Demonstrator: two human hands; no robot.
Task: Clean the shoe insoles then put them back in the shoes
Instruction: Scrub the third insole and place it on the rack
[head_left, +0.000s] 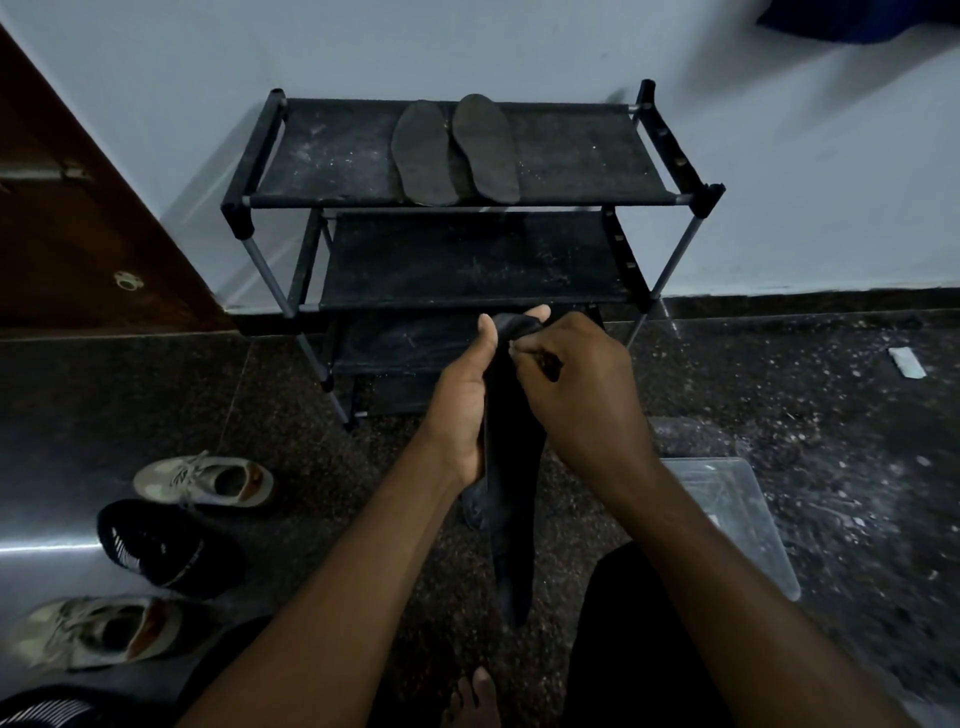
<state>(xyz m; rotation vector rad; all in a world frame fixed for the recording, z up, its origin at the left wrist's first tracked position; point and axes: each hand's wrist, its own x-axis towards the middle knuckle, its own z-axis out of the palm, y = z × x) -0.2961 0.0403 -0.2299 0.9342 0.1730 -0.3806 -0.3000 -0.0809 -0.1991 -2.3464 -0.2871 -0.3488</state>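
While left hand (465, 400) and right hand (582, 384) clamp a dark cloth (511, 499), insoles (423, 150) lie on rack (332, 156); shoes (208, 480) await them.

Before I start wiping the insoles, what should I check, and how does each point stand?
1. Both insoles out of the shoes, on the top shelf: ok.
2. Grip on the dark cloth by left hand and right hand: ok.
3. The insoles lying apart: not ok, their edges meet.
4. A hand free to steady an insole: not ok.
5. The cloth clean or damp: cannot tell.
6. Openings of the beige shoes facing up: ok.
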